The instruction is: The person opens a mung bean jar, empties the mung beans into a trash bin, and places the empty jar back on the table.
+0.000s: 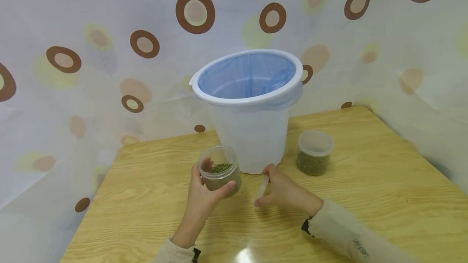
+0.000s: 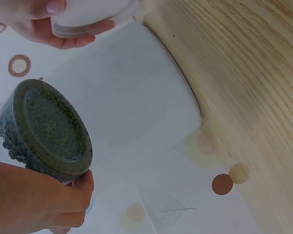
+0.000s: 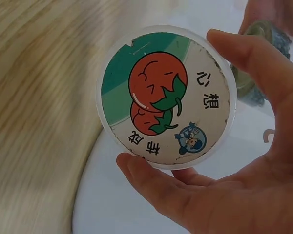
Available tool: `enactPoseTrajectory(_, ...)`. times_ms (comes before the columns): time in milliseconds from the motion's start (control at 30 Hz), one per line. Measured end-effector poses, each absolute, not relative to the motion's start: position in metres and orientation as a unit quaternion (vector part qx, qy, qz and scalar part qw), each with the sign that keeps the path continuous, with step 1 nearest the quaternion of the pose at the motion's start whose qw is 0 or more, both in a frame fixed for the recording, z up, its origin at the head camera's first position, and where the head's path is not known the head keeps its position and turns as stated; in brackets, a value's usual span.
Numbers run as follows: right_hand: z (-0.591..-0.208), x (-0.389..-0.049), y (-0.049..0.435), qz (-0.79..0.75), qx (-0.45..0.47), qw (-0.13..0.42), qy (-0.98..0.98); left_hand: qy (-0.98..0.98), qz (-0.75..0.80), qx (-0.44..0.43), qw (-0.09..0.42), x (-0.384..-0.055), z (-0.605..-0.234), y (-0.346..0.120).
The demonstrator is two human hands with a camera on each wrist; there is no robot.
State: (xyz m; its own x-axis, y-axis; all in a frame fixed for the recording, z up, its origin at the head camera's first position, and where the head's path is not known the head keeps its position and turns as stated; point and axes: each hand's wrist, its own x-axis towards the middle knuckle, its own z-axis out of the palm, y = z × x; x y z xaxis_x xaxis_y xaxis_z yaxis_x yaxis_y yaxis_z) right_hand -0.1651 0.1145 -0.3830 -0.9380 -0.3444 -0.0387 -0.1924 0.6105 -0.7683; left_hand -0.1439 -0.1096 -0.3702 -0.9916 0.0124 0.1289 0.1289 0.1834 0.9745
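Observation:
In the head view my left hand grips a clear, lidless jar partly filled with small green grains, its mouth tilted. The left wrist view shows the underside of this jar, raised above the table. My right hand pinches a round lid by its rim, edge-on in the head view. Seen from the right wrist, the lid carries a picture of two tomatoes and some printed characters. Another clear jar with similar dark green contents stands on the table right of my right hand.
A tall white bucket lined with a blue plastic bag stands just behind my hands. Wood-grain tabletop extends to both sides. A white sheet with brown circles hangs behind the table.

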Motion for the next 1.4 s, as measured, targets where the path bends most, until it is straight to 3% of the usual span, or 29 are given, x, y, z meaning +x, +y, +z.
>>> enactPoseTrajectory(633, -0.399, -0.168, 0.1, -0.391, -0.128, 0.087, 0.907, -0.768, -0.636, -0.045, 0.051, -0.143, -0.369, -0.111)
enactPoseTrajectory(1400, -0.416, -0.161, 0.085, -0.294, -0.199, 0.059, 0.933, -0.768, -0.638, -0.04, 0.04, -0.143, -0.369, -0.111)
